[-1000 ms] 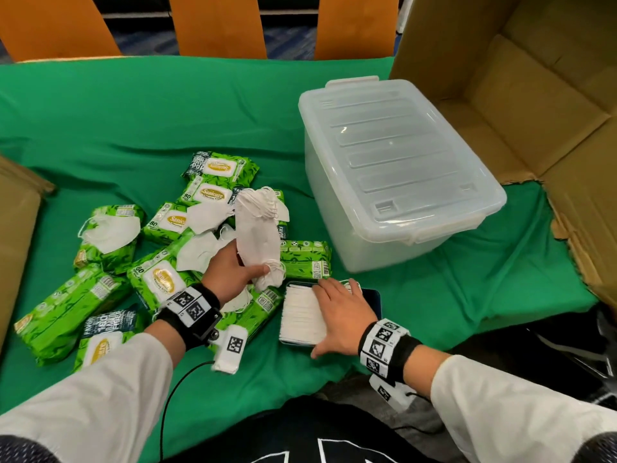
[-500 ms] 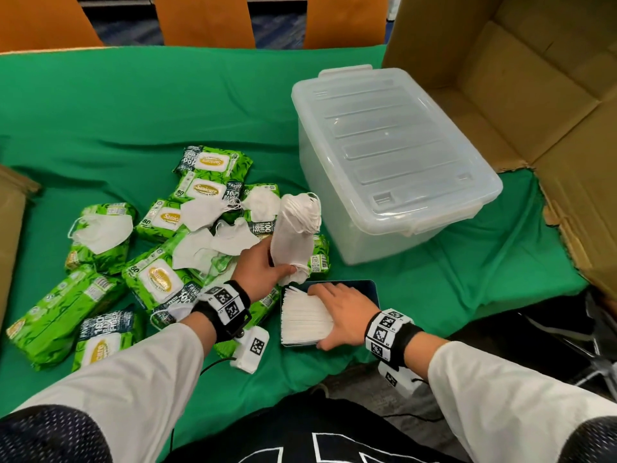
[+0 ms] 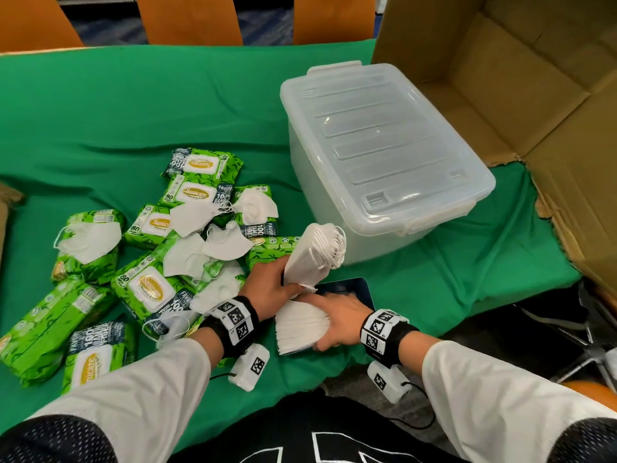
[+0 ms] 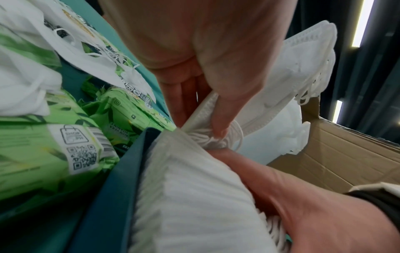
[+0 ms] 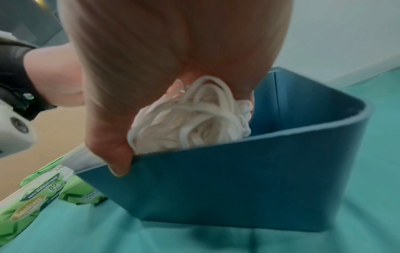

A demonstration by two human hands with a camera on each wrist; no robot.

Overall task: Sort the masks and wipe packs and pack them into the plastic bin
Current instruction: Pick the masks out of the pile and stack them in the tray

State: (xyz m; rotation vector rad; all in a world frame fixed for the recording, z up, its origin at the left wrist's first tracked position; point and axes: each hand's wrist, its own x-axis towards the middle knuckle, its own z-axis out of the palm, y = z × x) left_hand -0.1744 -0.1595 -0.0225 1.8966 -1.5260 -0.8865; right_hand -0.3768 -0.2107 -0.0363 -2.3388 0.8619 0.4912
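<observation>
Left hand tilts a bundle of masks over a blue box at the near edge of the tabletop.

The left hand (image 3: 270, 289) has its fingers and thumb curled round the lower end of the bundle of masks (image 3: 312, 253), whose long axis slants up and away to the right, ear loops at the top. Just below it, touching, the right hand (image 3: 337, 324) lies over a stack of masks (image 3: 300, 329) in the blue box (image 3: 350, 289), thumb hooked over the wall, so the bundle's foot points at the free far part. The plastic bin (image 3: 384, 155), lid on, stands beyond; wipe packs (image 3: 150, 289) lie left.
</observation>
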